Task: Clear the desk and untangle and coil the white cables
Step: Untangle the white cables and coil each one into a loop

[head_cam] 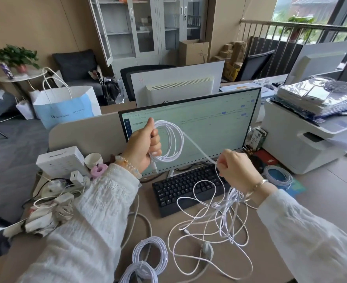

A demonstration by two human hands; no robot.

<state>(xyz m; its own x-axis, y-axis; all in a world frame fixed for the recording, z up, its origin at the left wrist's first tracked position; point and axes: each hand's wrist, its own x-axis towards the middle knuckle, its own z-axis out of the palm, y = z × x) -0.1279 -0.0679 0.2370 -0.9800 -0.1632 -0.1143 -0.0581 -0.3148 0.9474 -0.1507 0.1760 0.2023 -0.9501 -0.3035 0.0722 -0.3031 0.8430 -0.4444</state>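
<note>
My left hand (145, 146) is raised in front of the monitor and grips a white coil of cable (173, 141) of several loops. From the coil a taut white strand (199, 149) runs down to my right hand (234, 170), which pinches it above the keyboard. Below my right hand a loose tangle of white cable (213, 227) hangs and spreads over the desk. Two finished white coils (150, 255) (139, 272) lie at the desk's front edge.
A black keyboard (180, 188) and a monitor (209, 127) stand behind the tangle. A power strip with chargers (66, 184) and crumpled items (44, 217) crowd the left. A blue-white coil (277, 176) and a printer (303, 137) are at the right. A cup (93, 160) stands beside a white box (60, 160).
</note>
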